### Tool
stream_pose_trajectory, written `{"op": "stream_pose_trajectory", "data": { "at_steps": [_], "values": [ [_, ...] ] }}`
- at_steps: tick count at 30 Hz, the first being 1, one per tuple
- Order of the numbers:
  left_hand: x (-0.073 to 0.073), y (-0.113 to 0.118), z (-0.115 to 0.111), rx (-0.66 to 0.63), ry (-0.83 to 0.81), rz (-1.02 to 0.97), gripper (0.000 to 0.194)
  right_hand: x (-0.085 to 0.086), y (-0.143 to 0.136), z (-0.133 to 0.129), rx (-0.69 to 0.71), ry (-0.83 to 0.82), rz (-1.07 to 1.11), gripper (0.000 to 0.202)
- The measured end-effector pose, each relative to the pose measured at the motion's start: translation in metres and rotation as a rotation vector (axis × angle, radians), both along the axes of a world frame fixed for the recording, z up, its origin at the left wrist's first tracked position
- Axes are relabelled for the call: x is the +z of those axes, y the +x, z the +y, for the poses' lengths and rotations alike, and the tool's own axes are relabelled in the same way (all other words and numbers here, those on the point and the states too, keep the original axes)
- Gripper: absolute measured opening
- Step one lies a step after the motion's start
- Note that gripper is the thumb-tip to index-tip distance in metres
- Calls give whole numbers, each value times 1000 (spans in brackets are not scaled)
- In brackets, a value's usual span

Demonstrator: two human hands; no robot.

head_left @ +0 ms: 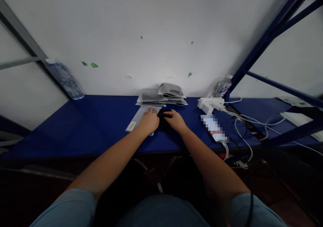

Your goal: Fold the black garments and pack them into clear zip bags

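Note:
A translucent frosted plastic bag (137,117) with a small white label lies tilted on the blue table, close to its front half. My left hand (149,120) rests over the bag's right side, fingers stretched out and lying on it. Just right of the bag is a dark, flat item (165,123), black and soft-looking; its kind cannot be made out. My right hand (174,120) grips its right edge, thumb and fingers curled toward each other. Whether part of the dark item sits inside the bag is hidden by my left hand.
Behind my hands, several filled frosted bags (161,95) are stacked against the white wall. To the right are a power strip (210,103) with white cables, a phone (214,127) and a plastic bottle (222,86). A larger bottle (65,78) leans at left. Blue frame bars (267,38) rise at right.

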State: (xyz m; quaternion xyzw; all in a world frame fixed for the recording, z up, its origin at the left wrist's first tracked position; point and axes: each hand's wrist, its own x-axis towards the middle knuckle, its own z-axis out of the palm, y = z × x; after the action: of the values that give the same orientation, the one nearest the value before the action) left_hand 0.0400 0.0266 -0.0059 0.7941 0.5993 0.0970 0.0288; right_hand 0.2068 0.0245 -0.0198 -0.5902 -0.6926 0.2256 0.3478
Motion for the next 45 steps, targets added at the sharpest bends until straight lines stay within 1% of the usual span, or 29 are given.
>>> {"op": "stream_pose_trajectory", "data": {
  "at_steps": [2,6,7,8,11,13,14,15,16,17,18,20,21,22,25,28,30,32,35,36,37,38,41,42,43,45],
  "values": [
    [1,1,-2,-11,-1,-23,53,0,0,1,-11,-25,27,34],
    [3,2,-2,-14,-37,-62,53,-3,-4,1,174,-64,119,35],
    [4,3,-3,-12,-46,-65,53,-4,-5,2,188,-55,125,35],
    [4,3,-3,-11,-51,-65,53,-6,-6,3,174,-42,123,35],
    [5,4,-3,-11,-70,-54,56,-9,-7,5,47,10,78,34],
    [5,4,-4,-24,-105,-36,63,-9,-5,2,-48,66,29,36],
    [5,2,-4,-31,-123,-27,69,-9,-3,-1,-79,106,-1,40],
    [5,1,-5,-41,-137,-20,74,-8,0,-4,-77,152,-38,44],
    [5,-1,-5,-51,-146,-14,77,-7,3,-9,-38,198,-87,47],
    [5,-3,-5,-61,-150,-8,79,-5,6,-14,53,243,-149,50],
    [4,-5,-6,-70,-153,-3,78,-3,9,-18,174,278,-219,52],
    [3,-7,-6,-76,-160,1,73,0,13,-25,367,308,-349,57],
    [3,-7,-7,-73,-163,-2,70,2,14,-28,423,305,-397,58],
    [3,-7,-7,-66,-164,-8,68,3,13,-29,447,295,-432,58],
    [6,-3,-8,-49,-163,-37,62,5,6,-30,426,256,-494,51],
    [9,0,-9,-26,-161,-56,59,6,-7,-29,337,251,-516,37],
    [10,1,-10,-5,-154,-66,58,6,-15,-29,270,265,-482,29],
    [9,1,-10,11,-150,-73,59,5,-22,-28,193,286,-427,28],
    [7,2,-11,16,-133,-77,60,4,-27,-26,72,312,-357,31],
    [7,2,-11,15,-127,-81,61,4,-28,-25,59,315,-347,30],
    [7,2,-10,14,-124,-88,61,3,-28,-26,78,314,-347,28],
    [7,1,-10,14,-124,-96,60,2,-28,-26,134,314,-359,25],
    [7,0,-8,20,-145,-128,57,1,-26,-29,409,331,-426,16],
    [7,-1,-6,22,-149,-139,57,1,-24,-31,460,344,-434,17],
    [7,-1,-5,26,-152,-149,57,1,-21,-32,468,356,-432,19],
    [4,-1,-3,38,-164,-159,59,2,-15,-33,382,361,-404,25]
  ]
}}
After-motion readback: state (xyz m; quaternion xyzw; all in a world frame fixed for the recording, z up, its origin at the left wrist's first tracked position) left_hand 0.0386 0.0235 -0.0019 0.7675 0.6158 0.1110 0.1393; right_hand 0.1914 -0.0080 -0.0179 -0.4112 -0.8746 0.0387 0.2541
